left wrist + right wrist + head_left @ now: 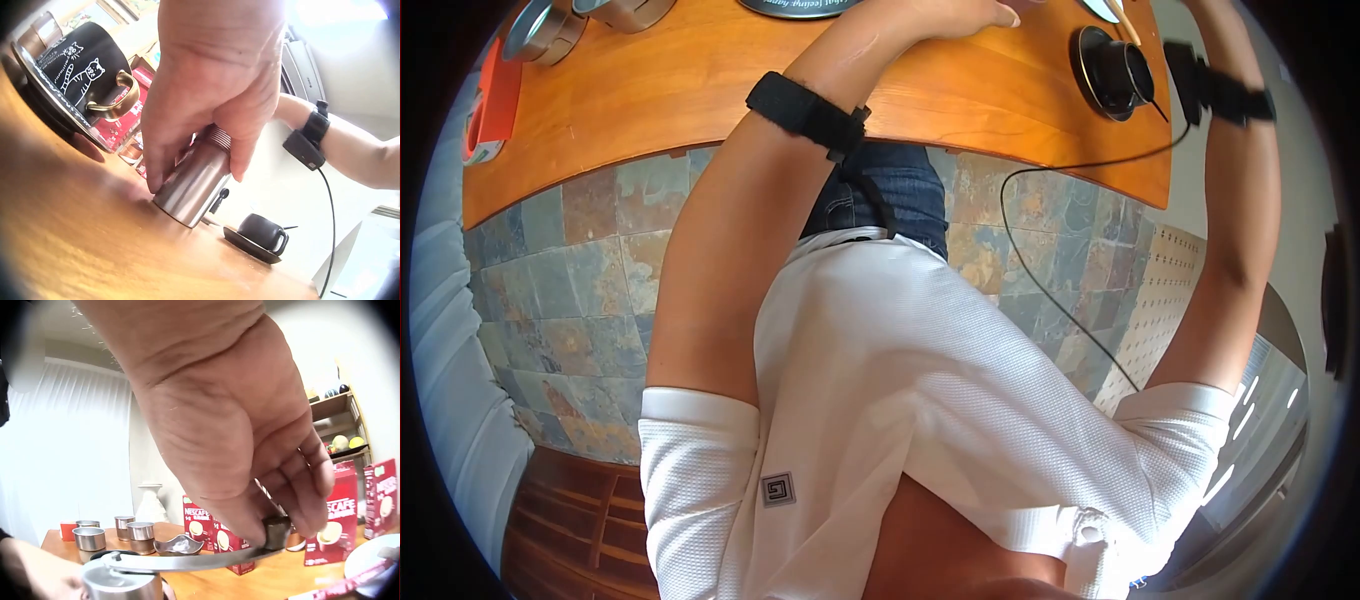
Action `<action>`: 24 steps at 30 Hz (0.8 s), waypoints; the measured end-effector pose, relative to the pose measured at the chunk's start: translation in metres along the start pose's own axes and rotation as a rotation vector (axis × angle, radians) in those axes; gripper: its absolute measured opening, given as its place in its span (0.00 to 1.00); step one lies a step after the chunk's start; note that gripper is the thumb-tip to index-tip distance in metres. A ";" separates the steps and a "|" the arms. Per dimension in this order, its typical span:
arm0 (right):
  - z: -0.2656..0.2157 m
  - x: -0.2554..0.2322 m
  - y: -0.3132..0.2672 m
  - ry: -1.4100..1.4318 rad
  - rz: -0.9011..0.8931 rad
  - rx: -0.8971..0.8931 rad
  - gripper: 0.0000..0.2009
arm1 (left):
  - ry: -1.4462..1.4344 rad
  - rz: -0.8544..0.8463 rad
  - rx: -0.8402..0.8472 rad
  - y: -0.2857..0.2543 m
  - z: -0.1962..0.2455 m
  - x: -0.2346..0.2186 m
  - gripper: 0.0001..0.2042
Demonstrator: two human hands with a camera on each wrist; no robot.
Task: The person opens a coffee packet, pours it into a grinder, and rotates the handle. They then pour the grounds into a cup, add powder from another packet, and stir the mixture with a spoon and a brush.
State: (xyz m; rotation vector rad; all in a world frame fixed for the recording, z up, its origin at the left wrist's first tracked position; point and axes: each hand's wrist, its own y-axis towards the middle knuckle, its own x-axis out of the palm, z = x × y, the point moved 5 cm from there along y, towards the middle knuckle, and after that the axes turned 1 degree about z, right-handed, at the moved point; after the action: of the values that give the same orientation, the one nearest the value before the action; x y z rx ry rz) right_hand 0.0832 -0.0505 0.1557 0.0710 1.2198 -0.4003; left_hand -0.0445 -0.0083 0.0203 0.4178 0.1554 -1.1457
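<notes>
In the left wrist view my left hand grips the upright steel body of a manual coffee grinder, fingers and thumb on opposite sides. A ribbed ring shows near the top of the body, under the palm. From above, only part of that hand shows at the top edge of the head view. My right hand pinches the dark knob at the end of the grinder's long metal crank handle. The handle reaches across from the grinder's top. In the head view the right hand lies beyond the upper edge.
A black cup on a saucer stands near the table's right end. A black cat-patterned mug is left of the grinder. Behind are metal cups, several red Nescafe boxes and a white plate. A cable hangs from the right wrist.
</notes>
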 end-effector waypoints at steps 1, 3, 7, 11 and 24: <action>-0.004 -0.002 -0.019 -0.004 -0.034 0.041 0.12 | -0.022 -0.011 -0.007 0.001 0.000 0.000 0.32; -0.013 -0.007 -0.056 -0.017 -0.104 0.122 0.12 | -0.010 0.002 0.005 0.001 0.000 0.000 0.32; 0.013 0.043 -0.100 0.293 -0.036 -0.050 0.15 | 0.023 -0.001 -0.030 0.001 0.003 -0.003 0.34; -0.038 0.030 -0.139 0.213 0.097 -0.010 0.17 | -0.031 0.016 0.047 0.000 0.004 -0.002 0.33; -0.125 -0.028 -0.035 0.333 0.169 -0.552 0.09 | 0.185 0.040 0.140 0.004 -0.026 0.011 0.29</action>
State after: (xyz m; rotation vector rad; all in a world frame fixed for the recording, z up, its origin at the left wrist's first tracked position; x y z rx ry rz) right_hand -0.0487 -0.0423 0.1427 -0.2414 1.6028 0.1113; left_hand -0.0341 -0.0060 -0.0067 0.6483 0.2279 -1.0818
